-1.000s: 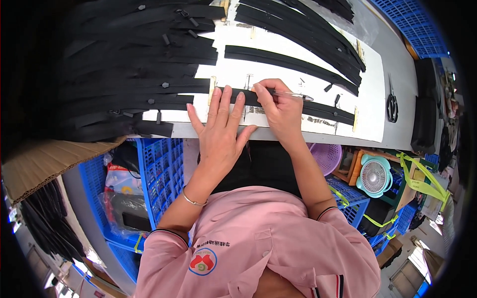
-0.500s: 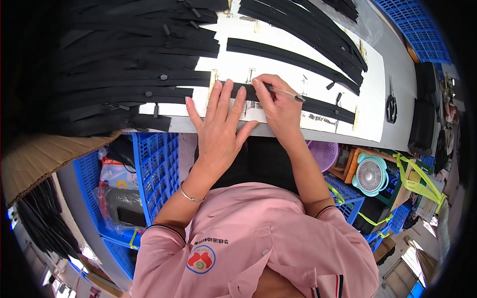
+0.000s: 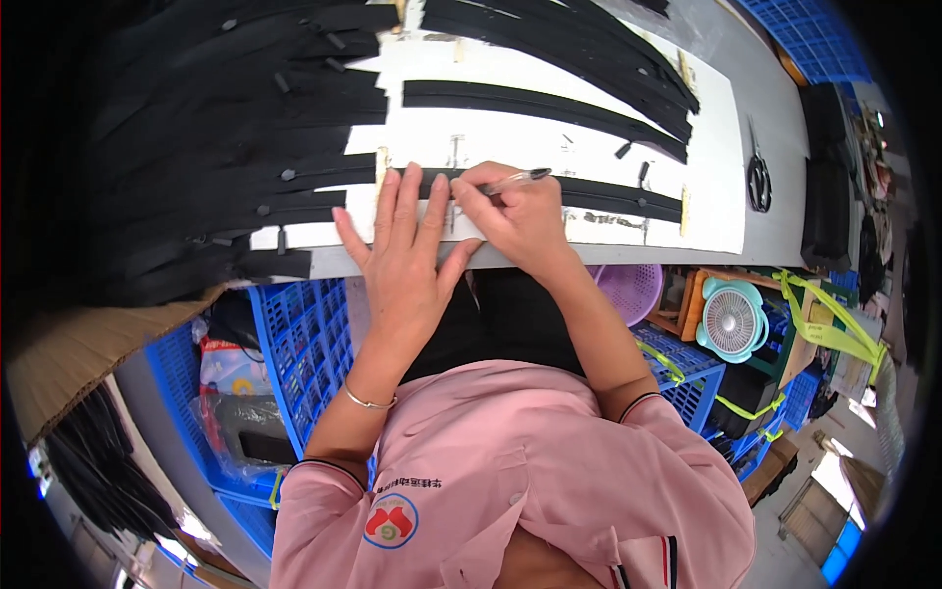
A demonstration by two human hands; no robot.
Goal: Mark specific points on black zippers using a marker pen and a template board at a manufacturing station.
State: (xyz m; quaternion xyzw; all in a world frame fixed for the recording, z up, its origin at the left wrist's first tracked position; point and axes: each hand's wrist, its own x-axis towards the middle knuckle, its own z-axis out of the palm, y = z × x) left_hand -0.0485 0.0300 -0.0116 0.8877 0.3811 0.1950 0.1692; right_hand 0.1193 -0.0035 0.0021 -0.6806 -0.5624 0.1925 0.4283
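Observation:
A long black zipper strip (image 3: pixel 608 194) lies across a white board (image 3: pixel 716 187) at the table's front. My left hand (image 3: pixel 402 260) rests over the strip's left part, fingers spread and fingertips pressing down. My right hand (image 3: pixel 522 221) is closed around a pen (image 3: pixel 520 181) with a clear barrel and dark end. Its tip, hidden by my fingers, is at the strip just right of my left fingertips. Dark marks (image 3: pixel 455 147) show on the board beyond the strip. Another zipper strip (image 3: pixel 540 110) lies farther back.
Many black zipper strips (image 3: pixel 226 128) pile up on the left. More strips (image 3: pixel 579 54) lie at the back. Black-handled scissors (image 3: pixel 758 182) lie right of the board. Below the table stand blue crates (image 3: pixel 304 334), a purple basket (image 3: pixel 630 294) and a turquoise fan (image 3: pixel 732 320).
The whole view has shifted, so the table appears farther left. Against the board, my right hand has drawn the pen tip nearer to me and tilted the pen differently. My left hand stays on the strip.

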